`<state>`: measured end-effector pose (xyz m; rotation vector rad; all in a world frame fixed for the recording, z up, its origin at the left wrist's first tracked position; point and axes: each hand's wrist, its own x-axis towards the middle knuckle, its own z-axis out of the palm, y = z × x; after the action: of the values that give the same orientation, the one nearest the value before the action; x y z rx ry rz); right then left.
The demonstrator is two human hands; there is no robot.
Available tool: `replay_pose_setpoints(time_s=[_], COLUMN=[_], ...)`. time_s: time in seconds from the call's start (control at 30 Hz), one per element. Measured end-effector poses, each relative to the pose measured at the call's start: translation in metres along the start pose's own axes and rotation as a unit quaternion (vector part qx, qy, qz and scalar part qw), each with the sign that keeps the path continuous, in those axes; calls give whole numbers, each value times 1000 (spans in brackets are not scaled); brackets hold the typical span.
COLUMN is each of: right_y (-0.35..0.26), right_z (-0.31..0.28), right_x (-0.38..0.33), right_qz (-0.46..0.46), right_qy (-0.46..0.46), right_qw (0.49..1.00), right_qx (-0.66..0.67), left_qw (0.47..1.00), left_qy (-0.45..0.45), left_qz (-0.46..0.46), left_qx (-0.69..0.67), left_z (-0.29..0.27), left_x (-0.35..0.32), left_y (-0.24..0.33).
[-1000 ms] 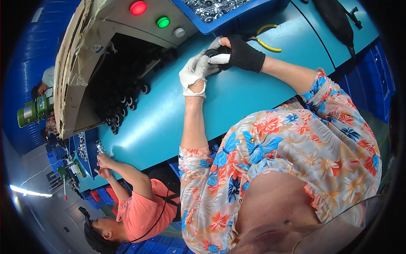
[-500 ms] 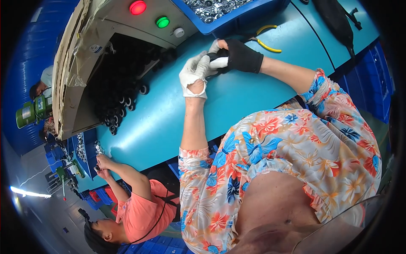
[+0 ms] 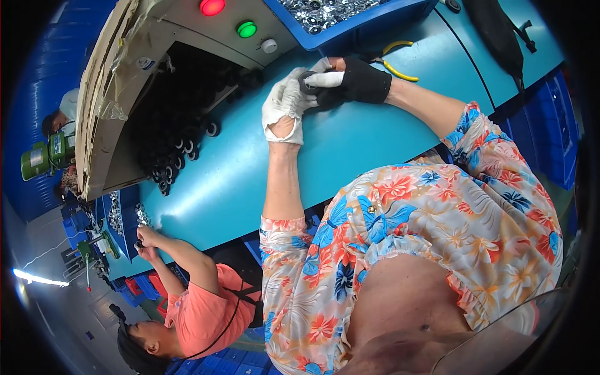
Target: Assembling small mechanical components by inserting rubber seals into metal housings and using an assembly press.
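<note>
My left hand [image 3: 286,105], in a white glove, and my right hand [image 3: 361,81], in a black glove with white finger covers, meet above the teal table. Between their fingertips is a small black round part [image 3: 307,82] with a paler centre, closed in by both sets of fingers. Its far side is hidden by the gloves. Just beyond my right hand lie pliers with yellow handles [image 3: 400,71], touched by neither hand. Left of my hands, many similar black round parts [image 3: 181,147] are heaped in and before the machine's opening.
A beige machine housing [image 3: 187,31] with red and green lamps stands at the left. Behind my hands is a blue bin [image 3: 350,26] of shiny metal parts. A black pouch [image 3: 497,37] lies far right. At lower left a co-worker in a pink shirt [image 3: 206,312] handles something small.
The black round part now shows its face between my fingers, where it was mostly covered before. Both hands have shifted only slightly. The whole view has tilted a little.
</note>
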<state>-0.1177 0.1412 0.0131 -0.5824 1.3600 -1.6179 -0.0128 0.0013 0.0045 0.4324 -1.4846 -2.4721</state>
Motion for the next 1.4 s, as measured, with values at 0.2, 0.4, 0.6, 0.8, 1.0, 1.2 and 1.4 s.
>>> replay_pose_setpoints(time_s=[0.2, 0.4, 0.6, 0.8, 1.0, 1.2, 1.4], right_y=[7, 11, 6, 16, 23, 26, 11], right_z=[-5, -3, 0, 4, -1, -2, -5], right_x=[2, 4, 2, 6, 6, 8, -1], right_qz=[75, 48, -10, -101, -125, -136, -49], right_qy=[11, 24, 63, 101, 125, 112, 48], right_qw=[987, 991, 998, 984, 967, 963, 997], right_qx=[142, 126, -9, -106, -182, -202, -26], left_qw=[1000, 999, 988, 972, 922, 902, 997], left_qy=[19, 23, 8, 3, 17, 30, 41], left_qz=[-11, -24, 40, 100, 205, 251, 23], left_qx=[17, -14, 146, 213, 328, 350, 61], left_z=[1, -3, 1, 1, 8, 12, 5], left_x=[0, 1, 1, 0, -7, -8, -2], left_y=[2, 0, -4, -13, -17, -17, -3])
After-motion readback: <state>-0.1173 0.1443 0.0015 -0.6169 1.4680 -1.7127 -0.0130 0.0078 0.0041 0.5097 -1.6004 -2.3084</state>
